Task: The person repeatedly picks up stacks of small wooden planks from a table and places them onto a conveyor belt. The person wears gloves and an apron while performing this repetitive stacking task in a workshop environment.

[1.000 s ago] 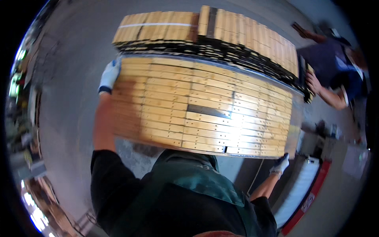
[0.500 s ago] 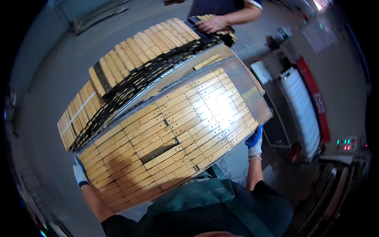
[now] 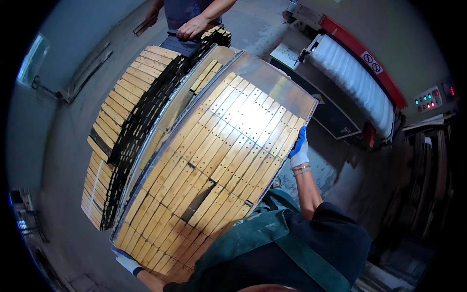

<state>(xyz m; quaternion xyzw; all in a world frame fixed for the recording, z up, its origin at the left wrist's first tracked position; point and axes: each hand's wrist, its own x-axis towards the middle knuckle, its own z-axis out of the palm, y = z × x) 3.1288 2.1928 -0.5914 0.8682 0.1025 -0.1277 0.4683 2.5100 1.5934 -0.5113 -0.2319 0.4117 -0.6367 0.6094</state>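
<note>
A: Status w/ the big panel?

B: A metal tray loaded w/ wooden slats is carried at chest height, tilted, spanning most of the view. It is judged to be mid-carry: lifted, not yet set down. Beside it, to the left, a tall stack of slat layers separated by dark spacers is already built up; a shiny sheet edge is seen between stack and carried tray. So part of the stacking looks done, and this tray is what's left to place, as far as can be judged.

A: Room around it?

B: Tight on the left: the tray's long edge runs just beside the stack, nearly touching. Far end points toward another person's hand resting on the stack's far corner, so that end is occupied. Right side: a roller machine w/ white drum and red rail stands near, w/ bare concrete floor between it and the tray's right edge. More open floor is seen far left.

A: Grips?

B: Right hand, blue-white glove, is closed round the tray's right edge near the far corner. Left hand, gloved too, is clamped at the near-left corner, fingers mostly hidden under the tray. Both are holding the same tray; nothing else is held.
</note>
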